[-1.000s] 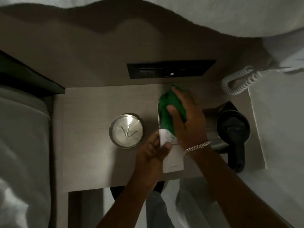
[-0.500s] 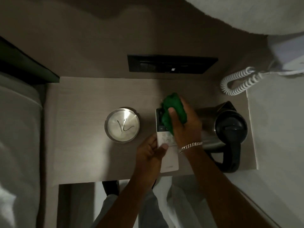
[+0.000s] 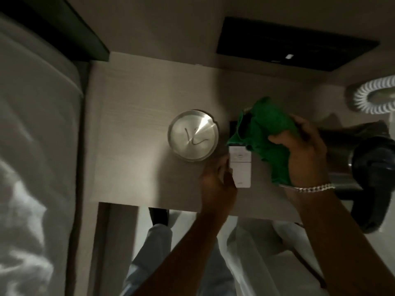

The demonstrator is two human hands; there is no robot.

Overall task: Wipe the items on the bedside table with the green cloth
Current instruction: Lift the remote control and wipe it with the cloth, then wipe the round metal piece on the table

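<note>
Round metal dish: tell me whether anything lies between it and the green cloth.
Nothing visible blocks the way. The green cloth, bunched in the right hand, covers the far end of the white remote, steadied by the left hand. The round metal dish sits just left of the remote, with only bare tabletop between.

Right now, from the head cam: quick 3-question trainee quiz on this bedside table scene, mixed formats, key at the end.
1. True or false: the right hand grips the green cloth.
2. Which item does the left hand steady? A) round metal dish B) white remote C) kettle
3. Fill in: the round metal dish sits to the ____ of the white remote in the picture.

Key
1. True.
2. B; the fingers hold its left edge, and the cloth covers its far end.
3. Left; the kettle is on the right.
</note>
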